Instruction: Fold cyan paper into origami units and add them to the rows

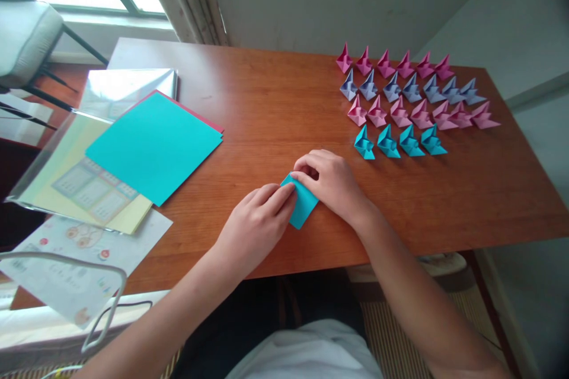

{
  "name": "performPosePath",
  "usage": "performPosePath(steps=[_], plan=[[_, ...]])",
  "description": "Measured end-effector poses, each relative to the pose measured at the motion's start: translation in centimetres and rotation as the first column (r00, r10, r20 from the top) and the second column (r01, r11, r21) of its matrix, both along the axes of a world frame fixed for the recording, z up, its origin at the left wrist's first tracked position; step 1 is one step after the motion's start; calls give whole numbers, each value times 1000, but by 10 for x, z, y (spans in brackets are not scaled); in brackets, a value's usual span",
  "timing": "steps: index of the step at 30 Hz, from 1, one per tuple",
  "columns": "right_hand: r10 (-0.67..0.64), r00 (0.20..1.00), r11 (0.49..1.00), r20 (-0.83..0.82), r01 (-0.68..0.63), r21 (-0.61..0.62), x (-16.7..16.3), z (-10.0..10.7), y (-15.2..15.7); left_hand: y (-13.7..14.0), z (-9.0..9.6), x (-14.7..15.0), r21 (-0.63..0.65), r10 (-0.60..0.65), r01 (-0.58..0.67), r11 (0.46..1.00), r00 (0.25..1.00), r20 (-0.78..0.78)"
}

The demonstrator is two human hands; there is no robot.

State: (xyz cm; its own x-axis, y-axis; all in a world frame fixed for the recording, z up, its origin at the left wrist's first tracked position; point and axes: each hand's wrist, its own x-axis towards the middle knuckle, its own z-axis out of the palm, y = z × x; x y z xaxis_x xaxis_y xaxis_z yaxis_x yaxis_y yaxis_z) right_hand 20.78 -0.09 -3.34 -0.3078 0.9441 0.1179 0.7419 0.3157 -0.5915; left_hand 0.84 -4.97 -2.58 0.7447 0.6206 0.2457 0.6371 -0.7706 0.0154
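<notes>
A small folded piece of turquoise paper [304,204] lies near the table's front edge, between my hands. My left hand [262,213] is closed at its left side, the fingertips pinching the paper near its upper left edge. From the upper right, my right hand [329,180] grips the top of the same piece, thumb and index finger pressed together there. My fingers hide part of the paper's upper edge. Several folded turquoise paper figures [388,142] stand in a short row to the right, beyond my right hand.
Rows of pink figures [399,112], lilac figures [392,89] and magenta figures [384,64] stand farther back on the wooden table [258,100]. Turquoise sheets [155,145] lie at left over a clear plastic sleeve [48,157] and a printed sheet [146,228]. A chair [29,41] stands by the window.
</notes>
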Motion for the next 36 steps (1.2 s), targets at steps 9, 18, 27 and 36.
performPosePath(steps=[9, 18, 27, 36], plan=[[50, 973, 982, 227, -89, 167, 6, -2, -6, -11, -3, -5, -82, -34, 26, 996, 995, -92], [91, 955, 974, 284, -145, 176, 29, -2, -35, -7, -8, -8, -155, -46, 45, 987, 999, 1], [109, 984, 982, 139, -129, 138, 34, -3, -49, -7, -7, -6, -128, -53, 51, 990, 999, -10], [83, 933, 976, 350, -148, 163, 14, 3, -54, -8, -10, -6, -148, -37, 40, 988, 999, 21]])
